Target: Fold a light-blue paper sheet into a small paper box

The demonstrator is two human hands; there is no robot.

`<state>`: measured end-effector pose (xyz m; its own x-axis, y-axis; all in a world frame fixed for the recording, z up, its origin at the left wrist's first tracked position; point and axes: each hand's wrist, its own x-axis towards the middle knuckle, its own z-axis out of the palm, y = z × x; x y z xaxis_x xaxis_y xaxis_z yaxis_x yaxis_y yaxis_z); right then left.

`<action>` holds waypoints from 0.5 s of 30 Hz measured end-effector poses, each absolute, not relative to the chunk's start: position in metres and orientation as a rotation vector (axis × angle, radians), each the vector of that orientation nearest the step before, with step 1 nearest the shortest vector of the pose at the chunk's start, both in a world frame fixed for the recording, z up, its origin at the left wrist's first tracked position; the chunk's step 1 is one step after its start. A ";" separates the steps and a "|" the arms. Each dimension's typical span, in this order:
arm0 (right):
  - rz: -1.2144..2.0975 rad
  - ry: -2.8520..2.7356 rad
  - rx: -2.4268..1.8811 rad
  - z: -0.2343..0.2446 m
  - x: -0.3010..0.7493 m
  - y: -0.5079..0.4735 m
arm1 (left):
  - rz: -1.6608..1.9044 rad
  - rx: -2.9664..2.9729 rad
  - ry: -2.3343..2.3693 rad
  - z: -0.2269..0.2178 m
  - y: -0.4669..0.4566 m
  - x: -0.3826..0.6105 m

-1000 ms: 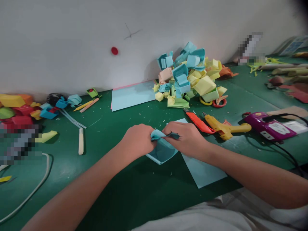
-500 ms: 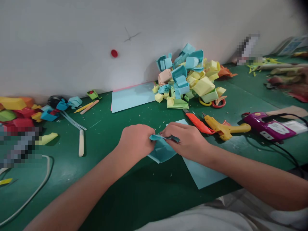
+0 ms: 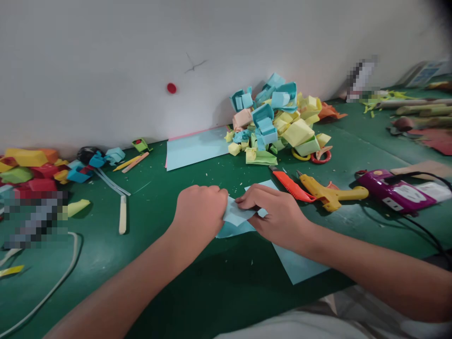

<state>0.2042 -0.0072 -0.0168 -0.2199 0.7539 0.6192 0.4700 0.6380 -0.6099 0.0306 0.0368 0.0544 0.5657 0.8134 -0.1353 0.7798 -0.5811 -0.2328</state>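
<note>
Between my hands is a piece of light blue paper (image 3: 237, 214), with a flap folded over toward me and a darker blue layer beneath. My left hand (image 3: 201, 214) is closed on its left edge, the fingertips mostly hidden behind the knuckles. My right hand (image 3: 273, 212) pinches the paper's right side between thumb and fingers. Under my right wrist lies a flat light blue sheet (image 3: 298, 266) on the green table. Just beyond that hand rest an orange-red cutter knife (image 3: 293, 186) and a yellow glue gun (image 3: 330, 190).
Folded blue, yellow and green paper pieces (image 3: 278, 117) are heaped against the wall, beside red-handled scissors (image 3: 321, 155). A purple power strip (image 3: 395, 190) with a black cord lies at right. At left are coloured paper blocks (image 3: 31, 167), a pale-handled tool (image 3: 122, 214) and a white cable (image 3: 72, 263).
The paper's upper part, curled up at its top edge before, now lies folded down toward me. My hands stay in nearly the same place. The view has tilted slightly upward.
</note>
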 end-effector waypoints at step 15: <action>0.448 -1.816 -1.134 -0.008 0.216 0.004 | 0.081 -2.783 -1.671 0.084 0.032 0.000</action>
